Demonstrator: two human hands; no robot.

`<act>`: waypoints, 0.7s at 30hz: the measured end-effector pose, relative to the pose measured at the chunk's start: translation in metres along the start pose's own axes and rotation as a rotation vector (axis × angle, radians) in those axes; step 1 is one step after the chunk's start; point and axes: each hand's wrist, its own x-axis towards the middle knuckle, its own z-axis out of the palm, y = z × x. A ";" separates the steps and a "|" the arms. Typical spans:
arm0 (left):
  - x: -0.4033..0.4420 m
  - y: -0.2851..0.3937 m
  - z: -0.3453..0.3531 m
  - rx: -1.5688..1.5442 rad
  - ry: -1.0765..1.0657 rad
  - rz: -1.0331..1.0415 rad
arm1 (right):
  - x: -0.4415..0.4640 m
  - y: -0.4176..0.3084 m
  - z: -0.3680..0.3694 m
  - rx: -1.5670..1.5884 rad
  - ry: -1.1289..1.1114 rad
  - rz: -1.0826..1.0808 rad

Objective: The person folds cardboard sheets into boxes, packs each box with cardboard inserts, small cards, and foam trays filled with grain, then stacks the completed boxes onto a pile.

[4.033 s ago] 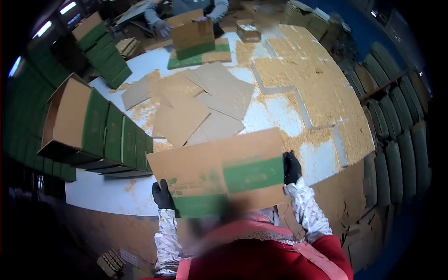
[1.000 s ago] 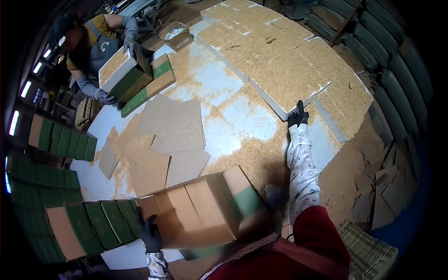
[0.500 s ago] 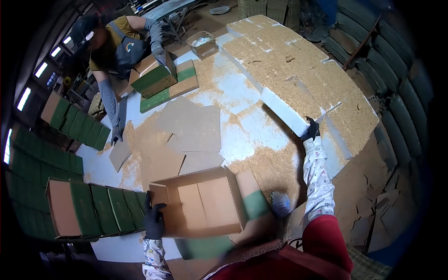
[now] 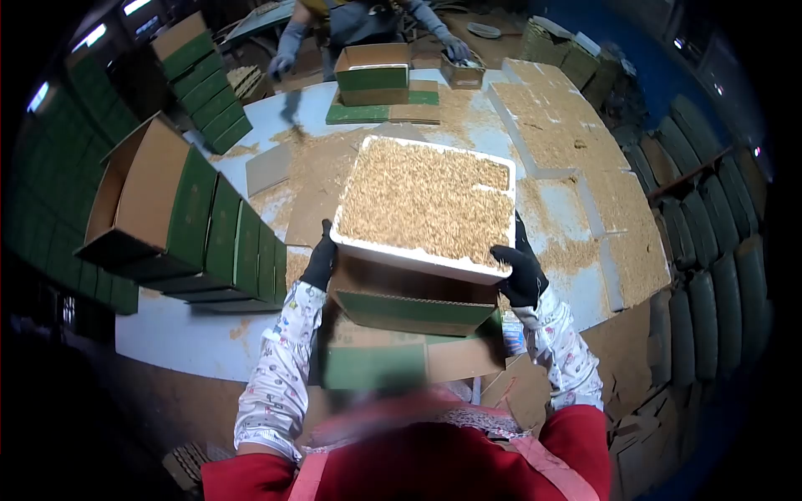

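**White tray moved from the table's right side to above the open carton**

Since the previous frame, the white tray has come away from the group of filled trays on the right and now sits in front of the wearer. The left hand has shifted from the carton's left wall to the tray. The co-worker has moved one hand from the cardboard sheets to the small box.

Tray position: above the mouth of the open carton, overlapping its far part. The near carton wall, green with a brown upper band, shows below the tray. The tray carries a layer of golden, grain-like material, with a white patch exposed near its right edge.

Left hand: black glove, fingers partly closed against the tray's left edge. The fingertips' exact contact underneath is hidden.

Right hand: black glove, thumb over the near right corner, fingers curled along the right side, gripping the tray.

Surroundings: a flattened carton lies below the open carton. A row of green cartons stands on the table to the left. A blue-labelled container is near the right forearm.
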 end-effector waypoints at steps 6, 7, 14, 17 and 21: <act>0.002 -0.029 -0.007 -0.190 -0.292 -0.067 | -0.051 -0.045 0.043 0.460 0.108 0.683; -0.001 -0.032 -0.008 0.025 -0.293 0.057 | -0.058 -0.043 0.044 0.460 0.122 0.701; -0.064 0.006 0.021 0.527 -0.133 0.297 | -0.088 0.044 0.012 -0.239 -0.199 0.862; -0.064 0.017 0.004 0.469 -0.128 0.319 | -0.041 0.003 0.064 -1.110 -0.423 1.215; 0.041 -0.045 -0.071 0.697 0.219 0.347 | -0.070 0.083 0.039 -1.574 -0.866 1.067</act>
